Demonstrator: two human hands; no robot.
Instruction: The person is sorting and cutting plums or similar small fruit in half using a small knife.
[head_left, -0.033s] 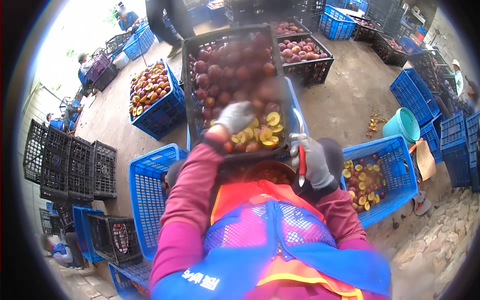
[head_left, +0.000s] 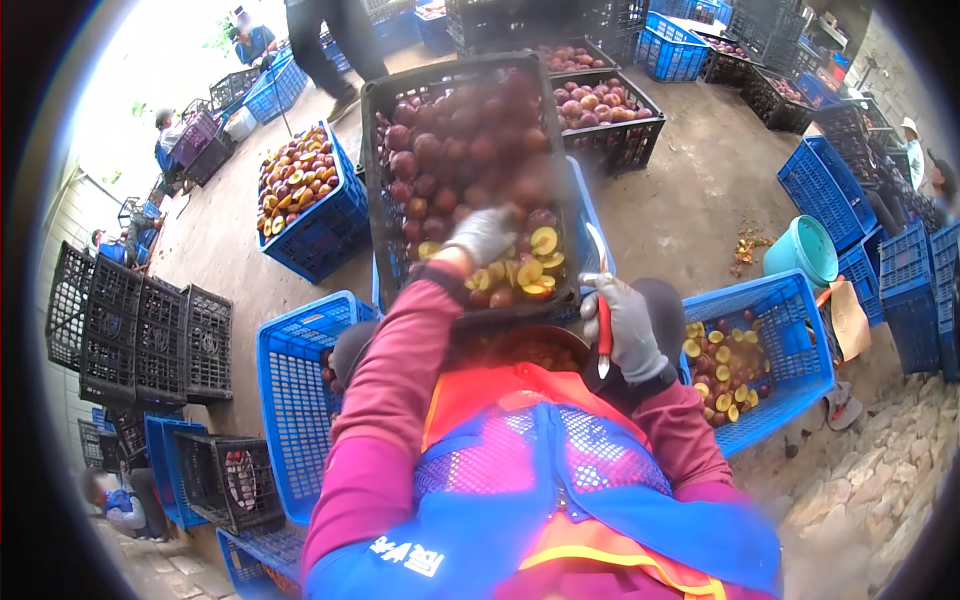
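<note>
My left hand [head_left: 482,236], in a pale work glove, reaches into a black crate [head_left: 372,180] heaped with dark red plums [head_left: 428,150]. Its fingers are bent down among the fruit and blurred, so what they grip, if anything, is hidden. Cut plum halves [head_left: 543,240] with yellow flesh lie beside it at the crate's near right end. To the right of the crate, my gloved right hand [head_left: 630,325] is closed round pruning shears [head_left: 604,325] with red handles, their metal jaws pointing away from me. Below the crate sits a round bowl [head_left: 575,345] with reddish contents, partly hidden.
Right of me stands a blue crate [head_left: 825,350] holding cut plums; another blue crate [head_left: 268,400] stands at my left. A blue crate of orange-red fruit [head_left: 310,250] is farther left. A teal bucket [head_left: 808,250] stands right. A person's legs [head_left: 335,45] show at the top.
My left hand has shifted slightly to the right among the plums. The right hand and shears stay nearly in place. The legs at the top have moved a little left.
</note>
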